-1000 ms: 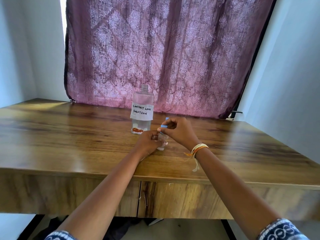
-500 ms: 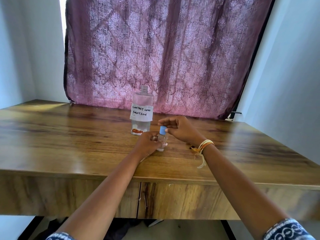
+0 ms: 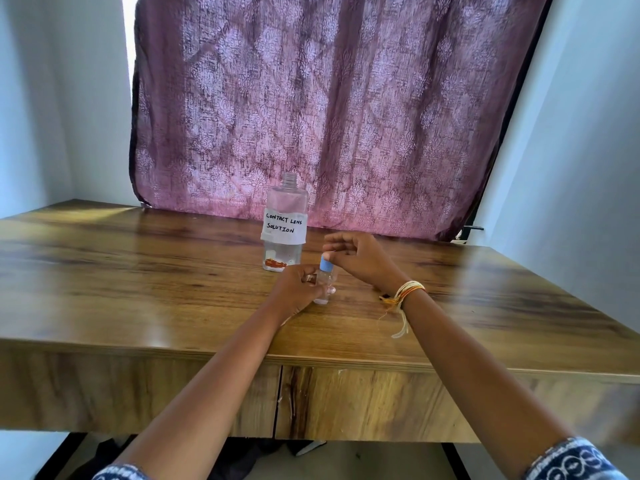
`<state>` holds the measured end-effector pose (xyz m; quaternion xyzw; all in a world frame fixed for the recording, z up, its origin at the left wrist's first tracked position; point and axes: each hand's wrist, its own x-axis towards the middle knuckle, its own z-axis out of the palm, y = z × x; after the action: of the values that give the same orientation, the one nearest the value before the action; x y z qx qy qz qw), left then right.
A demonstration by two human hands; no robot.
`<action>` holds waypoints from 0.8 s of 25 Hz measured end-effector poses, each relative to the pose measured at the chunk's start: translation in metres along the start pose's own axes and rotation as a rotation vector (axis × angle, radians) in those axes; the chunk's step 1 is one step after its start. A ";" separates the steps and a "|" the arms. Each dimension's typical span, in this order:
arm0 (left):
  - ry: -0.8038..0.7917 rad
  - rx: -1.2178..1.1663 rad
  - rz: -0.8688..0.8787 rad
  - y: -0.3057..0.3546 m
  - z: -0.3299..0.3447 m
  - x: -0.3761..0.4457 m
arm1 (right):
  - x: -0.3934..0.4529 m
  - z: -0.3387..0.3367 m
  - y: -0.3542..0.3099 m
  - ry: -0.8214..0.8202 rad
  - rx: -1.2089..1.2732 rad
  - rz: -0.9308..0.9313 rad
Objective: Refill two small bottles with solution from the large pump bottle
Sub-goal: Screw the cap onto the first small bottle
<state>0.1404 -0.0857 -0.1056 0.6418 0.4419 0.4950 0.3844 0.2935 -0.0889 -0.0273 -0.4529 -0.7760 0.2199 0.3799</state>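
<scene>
My left hand (image 3: 297, 289) is curled round a small clear bottle (image 3: 325, 284), gripping it upright on the wooden table (image 3: 138, 289); my fingers cover most of its left side, so only the right edge, the base and the blue cap (image 3: 326, 263) show. My right hand (image 3: 360, 259) hovers at about one o'clock from the cap, fingers loosely bent and holding nothing; whether a fingertip touches the cap top I cannot tell, since the hand overlaps it. A yellow and orange thread band (image 3: 407, 293) is tied on my right wrist, its loose ends trailing onto the table.

At eleven o'clock from the small bottle, just beyond my left knuckles, stands the large bottle (image 3: 286, 223), its threaded neck open, with a white label reading "CONTACT LENS SOLUTION". Something orange near its base is too blurred to name. Behind it at twelve o'clock hangs a purple patterned curtain (image 3: 329, 109). Only one small bottle is visible. My sleeves are cut off by the bottom edge.
</scene>
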 end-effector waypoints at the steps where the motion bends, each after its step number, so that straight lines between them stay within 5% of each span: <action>1: 0.002 0.010 0.000 0.000 0.000 0.000 | -0.001 -0.002 -0.001 -0.038 0.040 0.008; 20: 0.005 -0.002 0.022 -0.002 0.000 0.001 | 0.000 -0.002 0.006 -0.021 0.091 0.017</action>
<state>0.1397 -0.0845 -0.1071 0.6451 0.4353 0.5013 0.3782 0.2980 -0.0858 -0.0297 -0.4395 -0.7653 0.2629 0.3898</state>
